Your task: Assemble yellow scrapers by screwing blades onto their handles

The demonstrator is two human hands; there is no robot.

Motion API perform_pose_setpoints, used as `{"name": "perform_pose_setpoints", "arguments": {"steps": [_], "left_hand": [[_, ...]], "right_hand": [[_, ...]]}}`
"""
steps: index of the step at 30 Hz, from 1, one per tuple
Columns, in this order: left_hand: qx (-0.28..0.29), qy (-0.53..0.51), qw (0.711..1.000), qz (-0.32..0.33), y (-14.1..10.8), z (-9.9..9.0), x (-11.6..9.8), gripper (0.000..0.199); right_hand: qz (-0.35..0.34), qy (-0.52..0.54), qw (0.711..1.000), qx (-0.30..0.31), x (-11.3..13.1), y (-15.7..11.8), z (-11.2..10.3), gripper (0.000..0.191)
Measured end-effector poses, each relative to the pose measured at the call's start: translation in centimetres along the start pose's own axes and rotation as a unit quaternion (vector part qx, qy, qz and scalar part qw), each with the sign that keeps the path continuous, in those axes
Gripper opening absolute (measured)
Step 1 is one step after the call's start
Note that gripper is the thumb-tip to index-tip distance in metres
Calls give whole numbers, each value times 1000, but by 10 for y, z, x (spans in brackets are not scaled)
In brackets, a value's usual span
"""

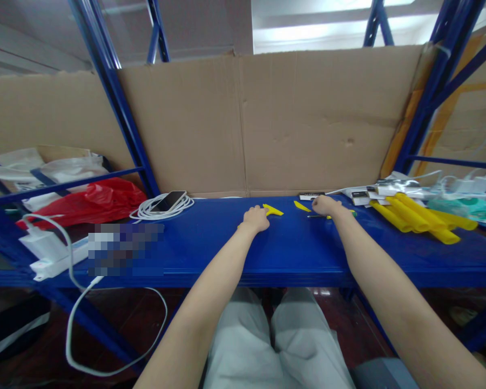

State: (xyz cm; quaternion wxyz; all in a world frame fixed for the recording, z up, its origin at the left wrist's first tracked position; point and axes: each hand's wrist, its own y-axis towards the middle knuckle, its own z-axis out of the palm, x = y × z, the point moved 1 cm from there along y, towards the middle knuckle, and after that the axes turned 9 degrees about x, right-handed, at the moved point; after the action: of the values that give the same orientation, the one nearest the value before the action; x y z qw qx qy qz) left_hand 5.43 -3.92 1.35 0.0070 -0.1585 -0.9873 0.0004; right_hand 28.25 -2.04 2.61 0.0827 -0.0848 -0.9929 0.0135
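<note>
My left hand (256,219) is closed on a small yellow piece (274,210), which sticks out to the right past the fingers. My right hand (324,206) rests low over the table with its fingers curled; whatever is in them is hidden. Just left of it lies a pointed, flat yellow piece (302,206). Under the right wrist a thin metal shaft (316,216) shows, with yellow and green bits beside it, perhaps a screwdriver mostly covered by the arm. Behind that hand is a small black-and-white box (311,196).
Several yellow tubes (419,216) are piled at right, beside small boxes (360,198) and a teal plastic bag (465,207). At left are a phone (170,201) on a coiled white cable (149,209), a red bag (101,200) and a power strip (60,262). Cardboard (308,119) walls the blue table's (210,243) back.
</note>
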Motion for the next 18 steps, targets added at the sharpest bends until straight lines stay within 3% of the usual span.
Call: {"name": "perform_pose_setpoints", "arguments": {"steps": [7,15,18], "left_hand": [[4,-14,1000,15,2,2,1,53],[-15,-41,998,44,12,8,5,50],[-16,-50,997,54,16,10,6,47]], "right_hand": [[-3,-47,999,-4,17,8,18,34],[-11,4,1000,29,10,11,17,31],[19,32,999,25,3,12,14,35]]}}
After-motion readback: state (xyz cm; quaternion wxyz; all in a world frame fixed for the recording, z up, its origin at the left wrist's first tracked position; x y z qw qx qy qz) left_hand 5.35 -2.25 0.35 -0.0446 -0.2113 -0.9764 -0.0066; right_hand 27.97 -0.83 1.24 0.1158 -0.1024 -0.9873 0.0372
